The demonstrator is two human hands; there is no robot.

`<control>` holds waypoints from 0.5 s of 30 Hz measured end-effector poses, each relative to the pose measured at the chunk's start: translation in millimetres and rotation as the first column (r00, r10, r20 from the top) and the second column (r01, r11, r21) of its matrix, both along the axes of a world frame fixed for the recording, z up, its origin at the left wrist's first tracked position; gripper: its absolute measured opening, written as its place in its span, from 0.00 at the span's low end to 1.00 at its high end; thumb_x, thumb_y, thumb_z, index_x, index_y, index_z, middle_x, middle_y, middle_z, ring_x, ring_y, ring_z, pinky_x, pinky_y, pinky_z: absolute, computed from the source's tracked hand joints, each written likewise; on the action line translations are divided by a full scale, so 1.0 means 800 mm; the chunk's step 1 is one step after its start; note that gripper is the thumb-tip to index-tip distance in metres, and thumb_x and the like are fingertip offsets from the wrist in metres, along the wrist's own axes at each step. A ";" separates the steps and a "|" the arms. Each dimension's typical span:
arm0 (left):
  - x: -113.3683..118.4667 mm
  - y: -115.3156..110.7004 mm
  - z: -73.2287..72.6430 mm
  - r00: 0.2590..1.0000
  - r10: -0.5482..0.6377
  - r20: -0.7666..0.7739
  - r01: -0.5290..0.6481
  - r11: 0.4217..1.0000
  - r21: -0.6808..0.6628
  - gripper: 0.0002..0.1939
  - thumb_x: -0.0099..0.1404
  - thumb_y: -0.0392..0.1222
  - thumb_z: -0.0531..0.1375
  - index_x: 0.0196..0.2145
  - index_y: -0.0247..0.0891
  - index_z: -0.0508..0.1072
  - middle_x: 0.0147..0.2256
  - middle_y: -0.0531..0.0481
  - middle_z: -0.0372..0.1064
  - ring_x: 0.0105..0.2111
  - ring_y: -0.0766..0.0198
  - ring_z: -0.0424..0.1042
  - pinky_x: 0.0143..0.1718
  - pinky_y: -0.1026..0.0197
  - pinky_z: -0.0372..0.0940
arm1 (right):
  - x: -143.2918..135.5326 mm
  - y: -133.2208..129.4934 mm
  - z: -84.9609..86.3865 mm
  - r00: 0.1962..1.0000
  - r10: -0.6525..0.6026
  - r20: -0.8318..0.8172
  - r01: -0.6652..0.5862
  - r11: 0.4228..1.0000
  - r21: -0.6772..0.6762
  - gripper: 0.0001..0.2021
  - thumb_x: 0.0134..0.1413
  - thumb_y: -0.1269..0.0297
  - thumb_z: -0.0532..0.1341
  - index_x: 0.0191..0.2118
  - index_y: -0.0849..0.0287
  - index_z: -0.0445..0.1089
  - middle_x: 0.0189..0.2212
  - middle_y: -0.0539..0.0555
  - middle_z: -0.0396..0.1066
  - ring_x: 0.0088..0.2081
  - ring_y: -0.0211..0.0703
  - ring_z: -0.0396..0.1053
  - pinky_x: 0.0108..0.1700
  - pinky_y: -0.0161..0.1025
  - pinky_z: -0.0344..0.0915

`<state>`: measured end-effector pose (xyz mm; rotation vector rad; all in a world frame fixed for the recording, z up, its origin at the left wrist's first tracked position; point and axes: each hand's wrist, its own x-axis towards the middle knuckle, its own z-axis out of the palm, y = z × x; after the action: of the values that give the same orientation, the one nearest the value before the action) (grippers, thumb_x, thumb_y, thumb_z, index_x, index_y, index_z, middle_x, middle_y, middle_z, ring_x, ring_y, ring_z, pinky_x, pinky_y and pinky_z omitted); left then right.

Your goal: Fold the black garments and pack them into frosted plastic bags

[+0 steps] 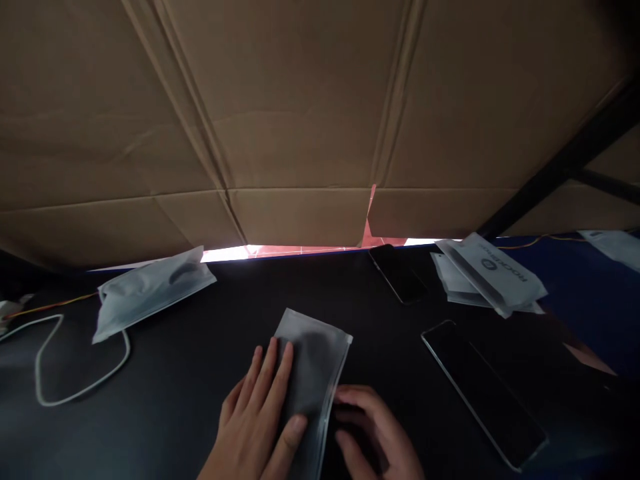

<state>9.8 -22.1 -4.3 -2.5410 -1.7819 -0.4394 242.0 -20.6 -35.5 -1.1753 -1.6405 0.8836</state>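
Observation:
A frosted zip pouch (320,347) lies on the dark table in front of me, with its zip edge on the right. My left hand (255,420) rests flat on the pouch, fingers stretched out and thumb spread. At the zip edge is my right hand (380,433), its fingers curved and the thumb apart from the index finger. The index fingertip touches or nearly touches that edge; no grip on it shows. Whether anything is inside the pouch cannot be made out.
At right lie a large phone (485,393) and a smaller phone (399,273). Several printed pouches (495,270) are stacked behind them. Far left, a filled pouch (155,290) lies by a white cable (37,373). A cardboard wall (300,120) and a black metal bar (550,167) bound the back.

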 end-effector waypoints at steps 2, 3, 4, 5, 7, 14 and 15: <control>0.002 0.004 -0.003 1.000 0.004 -0.021 -0.003 0.999 0.046 0.35 0.84 0.46 0.45 0.82 0.47 0.36 0.76 0.39 0.56 0.74 0.43 0.60 0.53 0.43 0.81 | 0.012 0.000 0.001 0.973 -0.115 0.201 0.089 0.987 0.133 0.11 0.71 0.66 0.61 0.54 0.46 0.75 0.43 0.53 0.83 0.39 0.47 0.84 0.39 0.39 0.81; 0.004 0.005 -0.005 1.000 0.011 -0.029 -0.009 0.998 0.063 0.35 0.83 0.45 0.45 0.82 0.45 0.37 0.75 0.38 0.56 0.74 0.42 0.60 0.52 0.42 0.82 | 0.014 -0.001 0.001 0.938 -0.149 0.311 0.087 0.975 0.206 0.09 0.69 0.64 0.63 0.51 0.46 0.76 0.40 0.52 0.83 0.36 0.48 0.83 0.36 0.40 0.79; 0.006 0.006 -0.006 0.999 0.021 -0.031 -0.019 0.997 0.081 0.36 0.83 0.45 0.46 0.82 0.45 0.37 0.75 0.37 0.57 0.74 0.42 0.60 0.51 0.42 0.82 | 0.014 -0.003 0.000 0.903 -0.162 0.399 0.059 0.964 0.259 0.09 0.68 0.63 0.65 0.50 0.46 0.77 0.39 0.52 0.82 0.35 0.49 0.81 0.34 0.41 0.77; 0.008 0.006 -0.007 0.999 0.025 -0.031 -0.023 0.996 0.085 0.36 0.83 0.45 0.46 0.81 0.45 0.37 0.75 0.37 0.56 0.74 0.42 0.60 0.52 0.41 0.81 | 0.011 -0.005 -0.003 0.879 -0.155 0.451 0.024 0.959 0.283 0.09 0.67 0.61 0.66 0.50 0.46 0.78 0.37 0.52 0.82 0.34 0.50 0.80 0.33 0.42 0.76; 0.010 0.004 -0.006 1.000 0.005 -0.018 -0.005 0.999 0.033 0.37 0.83 0.45 0.46 0.81 0.46 0.35 0.77 0.38 0.54 0.76 0.42 0.57 0.56 0.38 0.79 | 0.000 -0.010 -0.011 0.876 -0.110 0.469 -0.022 0.963 0.267 0.10 0.68 0.61 0.64 0.51 0.46 0.78 0.38 0.51 0.82 0.34 0.50 0.79 0.34 0.43 0.74; 0.005 -0.009 0.004 0.994 -0.029 0.105 0.044 0.990 -0.137 0.36 0.82 0.44 0.42 0.81 0.54 0.32 0.79 0.47 0.48 0.78 0.44 0.52 0.65 0.34 0.72 | -0.029 -0.012 -0.034 0.886 0.068 0.458 -0.185 0.959 0.216 0.08 0.61 0.70 0.65 0.40 0.48 0.78 0.40 0.45 0.84 0.36 0.44 0.79 0.39 0.38 0.74; 0.006 -0.009 0.002 0.994 -0.018 0.108 0.033 0.990 -0.137 0.36 0.82 0.45 0.42 0.81 0.54 0.32 0.79 0.47 0.49 0.78 0.44 0.52 0.63 0.35 0.73 | -0.027 -0.011 -0.034 0.880 0.070 0.469 -0.189 0.959 0.211 0.07 0.60 0.70 0.66 0.39 0.48 0.77 0.39 0.45 0.84 0.35 0.44 0.79 0.38 0.39 0.74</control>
<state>14.5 -29.2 -2.7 -2.6840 -1.8800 -0.4760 220.3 -29.1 -62.6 -1.1588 -2.1664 0.4703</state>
